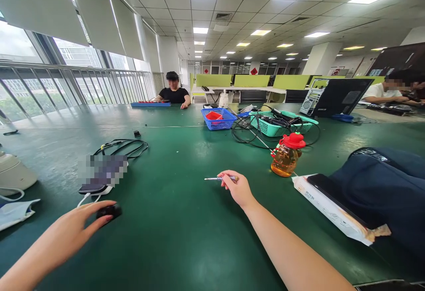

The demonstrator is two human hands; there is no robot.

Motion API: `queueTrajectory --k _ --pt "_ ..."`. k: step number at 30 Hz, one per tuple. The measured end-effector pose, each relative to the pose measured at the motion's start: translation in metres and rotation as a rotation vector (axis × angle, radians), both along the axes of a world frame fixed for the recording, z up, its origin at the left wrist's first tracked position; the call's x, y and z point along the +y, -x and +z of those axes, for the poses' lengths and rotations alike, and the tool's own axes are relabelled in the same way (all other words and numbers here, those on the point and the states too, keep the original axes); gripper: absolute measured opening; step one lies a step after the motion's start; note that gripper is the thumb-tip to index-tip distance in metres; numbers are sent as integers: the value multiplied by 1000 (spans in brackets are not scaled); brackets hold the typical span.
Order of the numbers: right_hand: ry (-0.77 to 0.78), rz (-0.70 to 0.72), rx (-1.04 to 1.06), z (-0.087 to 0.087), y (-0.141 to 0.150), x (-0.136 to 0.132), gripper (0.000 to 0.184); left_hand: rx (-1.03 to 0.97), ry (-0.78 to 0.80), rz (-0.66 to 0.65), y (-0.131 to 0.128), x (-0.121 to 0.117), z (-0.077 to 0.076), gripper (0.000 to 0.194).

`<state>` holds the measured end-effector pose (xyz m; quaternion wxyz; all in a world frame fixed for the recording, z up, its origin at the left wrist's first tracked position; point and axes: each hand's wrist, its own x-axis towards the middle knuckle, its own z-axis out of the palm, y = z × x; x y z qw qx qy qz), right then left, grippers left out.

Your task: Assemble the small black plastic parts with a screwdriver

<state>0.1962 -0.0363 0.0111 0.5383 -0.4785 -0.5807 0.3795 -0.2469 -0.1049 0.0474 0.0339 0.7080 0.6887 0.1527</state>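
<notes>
And here's your left hand (71, 225), lower left of the frame, its grip narrow around a small black object (110, 212), thumb below, fingers above, the piece lifted out toward the centre. Over to your right hand (237, 188), just right of centre: fingertips pinched on a slim screwdriver (212, 179), its metal shaft pointing to the left of the frame, tip touching nothing! Between your two hands runs the green worktop (175, 242).

Just above your left hand lies a dark device (104, 171), partly blurred out, white leads at its near end, black cables (122, 143) looped behind it. At the far left edge, a pale mask (16, 213).

Right of centre, beyond your right hand, stands a bottle (284, 160) of amber liquid, red lid on top. Behind it, a teal basket (270, 129) heaped with black leads, and left of that a blue basket (219, 125) carrying a red container (213, 116). Lower right, a dark phone (338, 198) rests on a white packet (327, 209), right beside navy fabric (385, 180). Upper centre-left, a person (172, 94) in black sits across from you.
</notes>
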Motion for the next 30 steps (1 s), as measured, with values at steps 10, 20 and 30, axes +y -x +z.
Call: queueTrajectory --k 10,20,30 --pt "-531 -115 -478 1 19 -16 21 95 56 -560 -196 86 14 27" --pt "-978 -55 -946 -13 44 -28 20 -28 -29 -555 -237 127 -28 31" --pt "-794 -1 -908 -5 37 -26 15 -222 37 -496 -230 134 -41 44"
